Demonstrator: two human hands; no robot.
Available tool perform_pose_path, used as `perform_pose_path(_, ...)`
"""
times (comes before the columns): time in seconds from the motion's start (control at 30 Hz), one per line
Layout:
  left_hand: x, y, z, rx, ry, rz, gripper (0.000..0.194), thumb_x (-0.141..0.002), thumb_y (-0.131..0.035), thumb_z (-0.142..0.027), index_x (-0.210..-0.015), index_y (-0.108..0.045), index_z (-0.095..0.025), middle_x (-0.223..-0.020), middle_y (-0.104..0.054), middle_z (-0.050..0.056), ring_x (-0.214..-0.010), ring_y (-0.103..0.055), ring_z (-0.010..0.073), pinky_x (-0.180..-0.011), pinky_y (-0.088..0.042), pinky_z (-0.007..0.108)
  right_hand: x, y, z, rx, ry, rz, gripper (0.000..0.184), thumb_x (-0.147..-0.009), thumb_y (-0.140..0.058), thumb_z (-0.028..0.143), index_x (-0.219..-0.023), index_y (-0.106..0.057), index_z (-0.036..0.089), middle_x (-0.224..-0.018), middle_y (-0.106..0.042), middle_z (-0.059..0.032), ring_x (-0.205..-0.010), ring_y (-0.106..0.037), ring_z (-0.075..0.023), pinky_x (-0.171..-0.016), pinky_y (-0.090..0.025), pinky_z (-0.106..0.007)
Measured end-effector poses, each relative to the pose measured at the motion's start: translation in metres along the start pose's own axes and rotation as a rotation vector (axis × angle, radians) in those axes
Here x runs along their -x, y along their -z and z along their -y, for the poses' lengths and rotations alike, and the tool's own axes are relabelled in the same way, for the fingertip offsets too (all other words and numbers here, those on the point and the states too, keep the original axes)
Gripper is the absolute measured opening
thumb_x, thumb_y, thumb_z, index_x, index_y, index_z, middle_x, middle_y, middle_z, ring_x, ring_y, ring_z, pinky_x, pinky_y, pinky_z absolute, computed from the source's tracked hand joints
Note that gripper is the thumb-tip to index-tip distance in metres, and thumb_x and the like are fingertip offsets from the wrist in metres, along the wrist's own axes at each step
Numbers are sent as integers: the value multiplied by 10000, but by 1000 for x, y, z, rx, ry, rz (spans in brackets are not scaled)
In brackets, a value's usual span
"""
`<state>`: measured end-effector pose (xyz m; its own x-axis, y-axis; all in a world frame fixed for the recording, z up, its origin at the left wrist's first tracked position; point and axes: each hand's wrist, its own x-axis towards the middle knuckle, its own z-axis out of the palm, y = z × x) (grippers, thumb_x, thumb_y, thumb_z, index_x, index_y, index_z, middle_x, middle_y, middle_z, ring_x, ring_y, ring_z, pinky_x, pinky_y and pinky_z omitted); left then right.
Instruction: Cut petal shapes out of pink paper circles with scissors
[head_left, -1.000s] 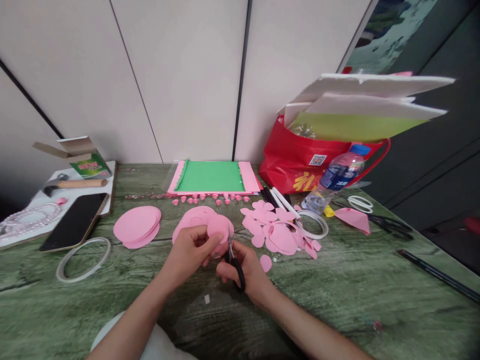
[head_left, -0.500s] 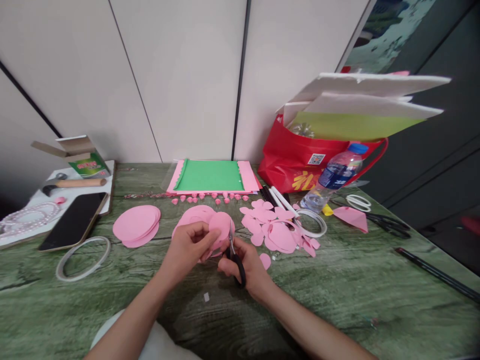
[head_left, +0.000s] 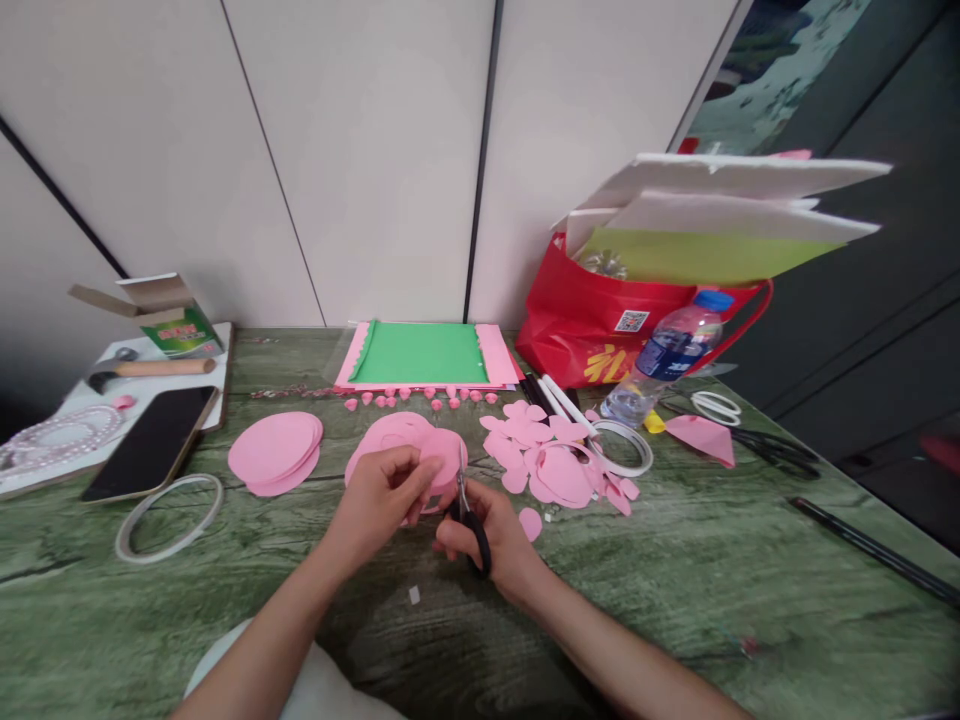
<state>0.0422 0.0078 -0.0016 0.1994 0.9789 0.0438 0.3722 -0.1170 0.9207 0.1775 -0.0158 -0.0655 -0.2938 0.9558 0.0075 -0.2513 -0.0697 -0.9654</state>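
My left hand (head_left: 386,500) pinches a piece of pink paper (head_left: 445,455) between thumb and fingers, over a pile of pink paper circles (head_left: 391,432). Black-handled scissors (head_left: 475,540) are in my right hand (head_left: 499,545), thumb and fingers in the loops. Their blades point away from me and lie against the right side of the held paper. How far the blades are apart is hard to make out. Left of my hands lies a stack of pink circles (head_left: 274,450). To the right are pink flower-shaped cutouts (head_left: 517,435) and a small pink disc (head_left: 530,523).
Small pink rolled pieces (head_left: 405,395) line up before a green sheet (head_left: 420,352). Rolls of tape (head_left: 171,555) lie left and right. A phone (head_left: 154,440) and a hammer (head_left: 161,367) are at left; a bottle (head_left: 667,355) and red bag (head_left: 559,320) stand at right.
The held paper has tipped slightly and sits a little lower against the scissors. Both hands stay almost in place, and the view has shifted very slightly.
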Motion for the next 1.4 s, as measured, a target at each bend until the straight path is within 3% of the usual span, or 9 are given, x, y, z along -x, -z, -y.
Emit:
perform_pose_path(0.17,0,3,0,-88,-27,49,388,-727,-526,-409,-431,-429,-178,-351,-419,-62,-363,-361,68,-378,-271,185,-2,4,0,12,38,1,362,-585,-739,393,-784,-521,183,-589,-510,48,-491,-422,-82,-455,-325,-203)
perform_pose_path(0.3,-1,4,1,-58,-9,38,392,-725,-525,-424,-436,-425,-179,-346,-423,-59,-352,-359,69,-374,-261,188,-2,4,-4,13,17,-26,348,-591,-730,408,-746,-517,181,-493,-490,71,-407,-409,-73,-409,-315,-199)
perform_pose_path(0.43,-1,4,2,-50,-24,55,381,-730,-527,-409,-441,-445,-175,-352,-442,-53,-358,-376,72,-390,-286,190,-2,2,-5,17,16,-66,316,-640,-682,439,-702,-519,176,-386,-441,95,-335,-399,-73,-414,-389,-226)
perform_pose_path(0.53,-2,4,3,-36,-33,66,368,-731,-531,-385,-441,-450,-174,-353,-449,-52,-354,-387,72,-392,-297,187,-6,3,-5,0,56,-196,304,-669,-653,445,-668,-510,177,-370,-417,96,-326,-384,-72,-441,-440,-254)
perform_pose_path(0.67,-4,7,7,15,-10,-6,327,-736,-536,-369,-485,-492,-165,-357,-467,-49,-336,-381,67,-367,-283,179,-14,12,-3,21,174,-414,282,-724,-597,426,-660,-456,190,-437,-423,82,-382,-398,-73,-444,-400,-225)
perform_pose_path(0.83,-9,14,17,137,9,-115,276,-752,-513,-358,-562,-528,-158,-363,-491,-38,-325,-424,82,-365,-330,185,-18,25,-3,151,282,-574,277,-737,-580,409,-848,-423,210,-585,-506,56,-527,-501,-104,-527,-405,-225)
perform_pose_path(0.93,-12,18,23,146,19,-160,253,-741,-518,-352,-587,-542,-152,-362,-501,-35,-315,-440,87,-355,-334,184,-21,30,-4,298,276,-499,356,-641,-665,388,-849,-442,204,-653,-580,21,-579,-545,-133,-588,-441,-263)
perform_pose_path(1.07,-15,21,30,155,29,-219,237,-684,-572,-325,-534,-558,-141,-346,-500,-28,-294,-424,80,-340,-325,181,-33,36,-3,547,239,-370,290,-573,-702,304,-766,-508,210,-717,-634,1,-662,-574,-172,-624,-448,-281)
perform_pose_path(1.4,-19,30,34,309,4,-426,174,-641,-575,-273,-542,-587,-130,-380,-534,-19,-323,-448,80,-355,-353,186,-60,26,6,995,148,-231,275,-529,-697,144,-762,-570,215,-607,-565,52,-555,-486,-128,-521,-282,-209)
